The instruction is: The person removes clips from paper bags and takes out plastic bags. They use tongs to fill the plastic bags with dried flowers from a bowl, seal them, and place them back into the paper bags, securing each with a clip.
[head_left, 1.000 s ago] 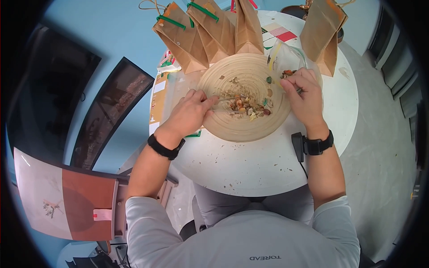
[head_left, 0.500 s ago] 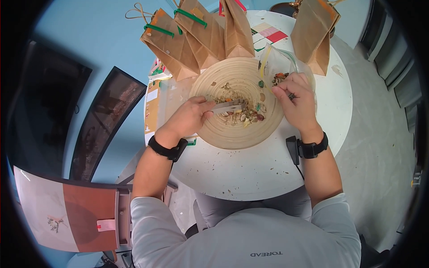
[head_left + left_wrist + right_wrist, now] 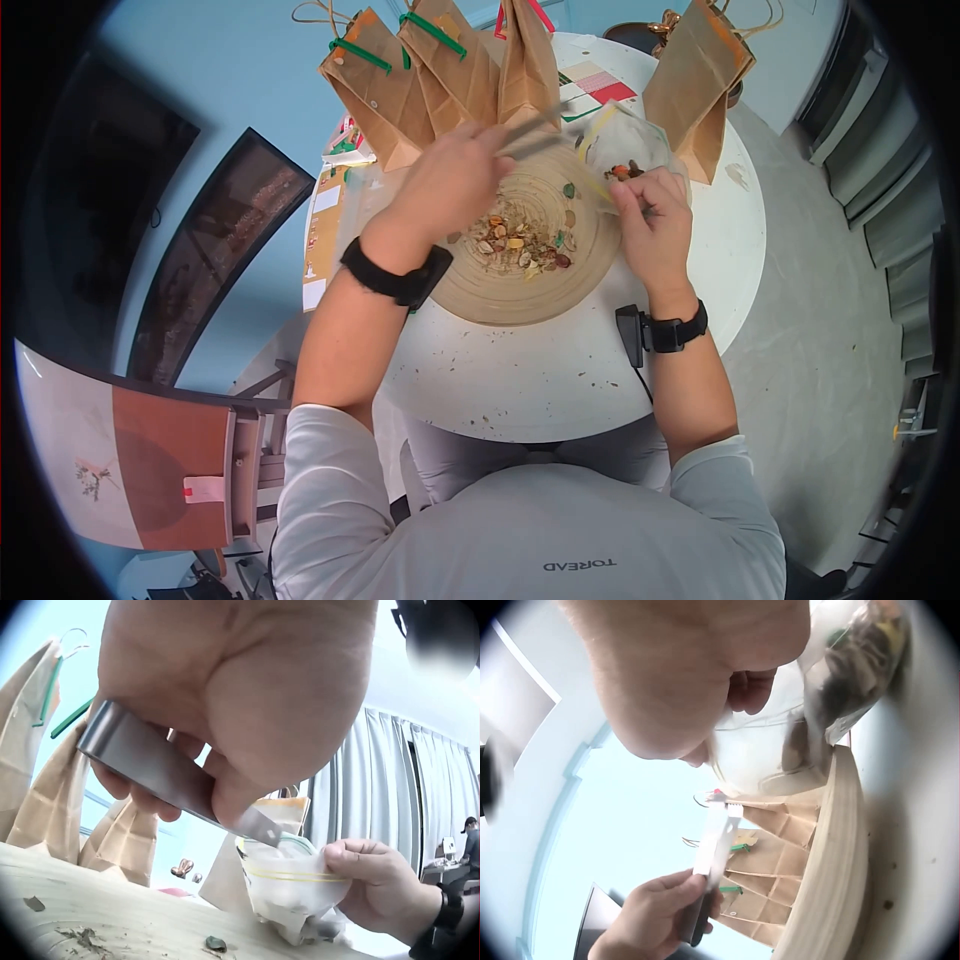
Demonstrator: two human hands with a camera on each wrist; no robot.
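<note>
The left hand (image 3: pixel 455 185) grips metal tongs (image 3: pixel 535 135), blurred in the head view, above the far part of a round wooden board (image 3: pixel 480 305). In the left wrist view the tongs (image 3: pixel 161 769) point at the mouth of a clear zip bag (image 3: pixel 292 881). The right hand (image 3: pixel 655 225) pinches the bag's (image 3: pixel 630 145) edge at the board's right side; dark and orange dried pieces (image 3: pixel 625 171) lie inside. Mixed dried pieces and crumbs (image 3: pixel 515 243) are spread on the board. Whether the tongs hold a piece, I cannot tell.
Brown paper bags (image 3: pixel 380 90) with green clips stand behind the board, and another paper bag (image 3: pixel 700 90) stands at the back right. Crumbs dot the white table (image 3: pixel 470 390) near the body. A red and white card (image 3: pixel 605 85) lies at the back.
The left hand has lifted the tongs from over the dried pieces and moved them away from the body, towards the bag. The right hand still holds the bag.
</note>
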